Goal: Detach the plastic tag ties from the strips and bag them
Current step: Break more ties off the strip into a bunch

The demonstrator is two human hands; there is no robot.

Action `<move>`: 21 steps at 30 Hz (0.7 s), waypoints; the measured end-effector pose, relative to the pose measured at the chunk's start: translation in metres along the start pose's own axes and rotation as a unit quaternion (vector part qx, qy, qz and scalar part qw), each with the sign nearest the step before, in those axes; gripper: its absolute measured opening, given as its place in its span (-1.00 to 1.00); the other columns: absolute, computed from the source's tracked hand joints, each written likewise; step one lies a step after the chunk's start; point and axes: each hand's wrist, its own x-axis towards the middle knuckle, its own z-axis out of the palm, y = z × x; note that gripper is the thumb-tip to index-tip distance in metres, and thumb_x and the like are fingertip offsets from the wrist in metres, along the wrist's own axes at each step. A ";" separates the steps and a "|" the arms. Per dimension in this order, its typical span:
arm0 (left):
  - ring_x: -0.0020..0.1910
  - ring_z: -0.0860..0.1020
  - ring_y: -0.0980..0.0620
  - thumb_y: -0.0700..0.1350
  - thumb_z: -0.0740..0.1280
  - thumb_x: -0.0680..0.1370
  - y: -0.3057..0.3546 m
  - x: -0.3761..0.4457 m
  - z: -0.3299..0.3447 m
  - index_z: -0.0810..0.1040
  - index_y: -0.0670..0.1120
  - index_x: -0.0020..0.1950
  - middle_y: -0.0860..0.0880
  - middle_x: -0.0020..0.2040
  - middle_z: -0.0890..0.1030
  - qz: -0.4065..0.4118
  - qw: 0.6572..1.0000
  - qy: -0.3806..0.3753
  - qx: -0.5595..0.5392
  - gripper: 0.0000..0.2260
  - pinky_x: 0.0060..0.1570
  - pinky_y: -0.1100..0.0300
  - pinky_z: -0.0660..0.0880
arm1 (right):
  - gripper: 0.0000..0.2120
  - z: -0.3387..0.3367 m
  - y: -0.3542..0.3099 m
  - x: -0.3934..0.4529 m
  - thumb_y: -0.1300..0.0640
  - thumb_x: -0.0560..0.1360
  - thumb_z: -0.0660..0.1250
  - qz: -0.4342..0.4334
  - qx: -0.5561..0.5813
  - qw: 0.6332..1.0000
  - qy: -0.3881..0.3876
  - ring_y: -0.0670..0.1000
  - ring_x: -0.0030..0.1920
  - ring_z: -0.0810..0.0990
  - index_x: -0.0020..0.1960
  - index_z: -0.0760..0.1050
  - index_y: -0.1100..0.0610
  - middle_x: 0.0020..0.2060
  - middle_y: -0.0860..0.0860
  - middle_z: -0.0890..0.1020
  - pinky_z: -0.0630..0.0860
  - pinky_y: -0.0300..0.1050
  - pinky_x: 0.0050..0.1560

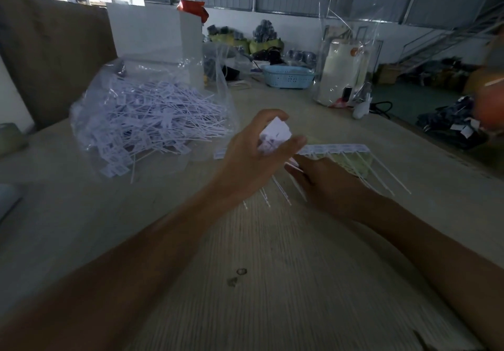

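Note:
My left hand (253, 154) grips a small bunch of detached white tag ties (274, 137) by their flat heads, their thin tails hanging down toward the table. My right hand (327, 184) rests flat on a strip of tag ties (338, 150) lying on the table, fingers over its thin tails. The strip's row of white heads runs to the right of the left hand. An open clear plastic bag (152, 121) holding a heap of loose tag ties lies to the left of both hands.
The wooden table (272, 268) carries a white box (152, 34) behind the bag, a light blue basket (287, 76) and a clear bag with a white roll (343, 72) at the back. Another person's hand (491, 96) shows blurred at the right edge.

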 end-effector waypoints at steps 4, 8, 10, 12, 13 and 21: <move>-0.24 0.59 0.18 0.37 0.22 0.48 -0.001 -0.002 0.002 0.46 0.15 0.26 0.11 -0.14 0.58 0.018 0.999 0.008 0.038 -0.54 -0.23 0.04 0.63 | -0.68 0.004 -0.006 -0.001 0.02 0.68 0.05 0.001 0.033 0.999 0.001 0.09 -0.06 0.58 0.23 0.46 0.16 -0.02 0.09 0.62 0.50 0.09 0.06; 0.02 0.56 0.12 0.48 0.30 0.34 -0.007 0.000 0.004 0.34 0.23 0.35 0.06 0.14 0.53 0.090 0.984 -0.043 0.144 -0.34 -0.06 0.12 0.58 | -0.76 -0.001 -0.001 -0.002 0.35 0.61 0.14 0.019 0.150 0.988 -0.022 -0.10 -0.28 0.41 -0.16 0.46 0.14 -0.29 -0.07 0.46 0.34 -0.07 -0.15; -0.03 0.56 0.10 0.46 0.34 0.31 -0.011 0.001 0.004 0.36 0.18 0.29 0.07 0.10 0.53 0.101 0.978 -0.034 0.178 -0.35 -0.10 0.09 0.57 | -0.83 -0.003 -0.002 -0.003 0.40 0.58 0.15 0.016 0.170 0.985 -0.028 0.05 -0.24 0.46 -0.12 0.48 0.31 -0.25 0.10 0.52 0.40 0.02 -0.15; -0.20 0.53 0.11 0.40 0.27 0.40 -0.014 0.002 0.002 0.38 0.11 0.09 0.11 -0.12 0.52 0.103 0.972 0.011 0.212 -0.55 -0.23 0.09 0.54 | -0.80 0.000 -0.008 -0.003 0.25 0.66 0.14 -0.009 0.145 0.989 -0.015 0.08 -0.13 0.53 0.11 0.51 0.30 -0.10 0.13 0.60 0.45 0.02 -0.03; -0.29 0.49 0.12 0.39 0.23 0.45 -0.016 0.004 0.000 0.34 0.13 -0.03 0.15 -0.24 0.47 0.097 0.971 0.042 0.214 -0.64 -0.30 0.12 0.49 | -0.76 0.002 -0.011 -0.003 0.17 0.67 0.13 -0.023 0.127 0.992 -0.006 0.04 -0.14 0.54 0.14 0.52 0.26 -0.09 0.08 0.61 0.44 -0.02 -0.04; -0.33 0.53 0.24 0.06 0.21 0.61 -0.024 0.013 -0.009 0.27 0.11 -0.22 0.17 -0.40 0.47 0.062 0.966 0.160 0.192 -0.78 -0.41 0.27 0.37 | -0.74 0.002 -0.016 0.001 0.06 0.66 0.19 -0.064 0.133 0.988 0.054 0.03 -0.34 0.45 -0.06 0.47 0.24 -0.32 0.10 0.51 0.31 -0.03 -0.26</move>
